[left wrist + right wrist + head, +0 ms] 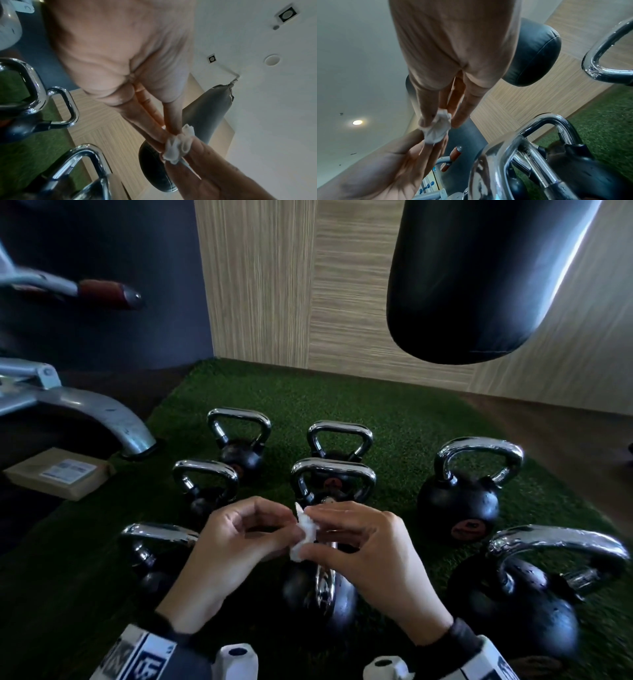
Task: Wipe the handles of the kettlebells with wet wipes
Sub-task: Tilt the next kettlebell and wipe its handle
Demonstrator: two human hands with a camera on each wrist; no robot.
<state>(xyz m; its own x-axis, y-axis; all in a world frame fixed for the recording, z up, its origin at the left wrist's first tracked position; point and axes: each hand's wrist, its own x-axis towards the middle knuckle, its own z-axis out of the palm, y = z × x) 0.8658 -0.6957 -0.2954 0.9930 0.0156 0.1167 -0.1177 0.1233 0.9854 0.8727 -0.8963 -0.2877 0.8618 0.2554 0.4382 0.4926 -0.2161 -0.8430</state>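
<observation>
Several black kettlebells with chrome handles stand on green turf [394,412]. Both hands meet above the nearest middle kettlebell [320,594], whose handle is mostly hidden under them. A small crumpled white wet wipe [306,530] is pinched between the fingertips of my left hand [239,546] and my right hand [359,546]. The left wrist view shows the wipe [178,144] bunched between both sets of fingertips, clear of any handle. In the right wrist view the wipe [436,128] sits above a chrome handle [518,152] without touching it.
A black punching bag [479,278] hangs at the upper right. A grey metal machine frame [89,412] and a cardboard box [58,474] lie to the left. A wood-grain wall [291,285] stands behind. Larger kettlebells [459,501] stand to the right.
</observation>
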